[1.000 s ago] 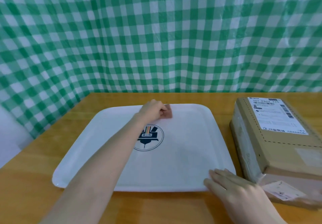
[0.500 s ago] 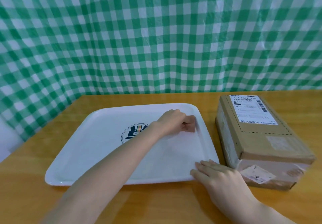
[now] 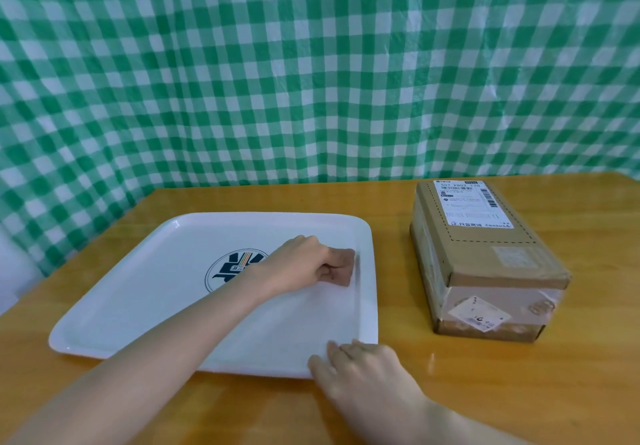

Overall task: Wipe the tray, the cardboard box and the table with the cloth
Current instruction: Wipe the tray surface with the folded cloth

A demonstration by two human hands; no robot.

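In the head view, the left hand (image 3: 304,261) has its grip curled round a small brown cloth (image 3: 343,268) by the right rim of the white plastic tray (image 3: 104,337), the flat right hand (image 3: 363,365) steadies the tray's near corner, and the brown cardboard box (image 3: 485,254) lies lengthwise further right on the wooden counter (image 3: 519,392).

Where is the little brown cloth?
Head view: the left hand grips the small brown cloth on the white plastic tray, near its right rim.

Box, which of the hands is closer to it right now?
Right. The right hand presses the tray's near right corner, just left of the box. The left hand holds the cloth further in on the tray.
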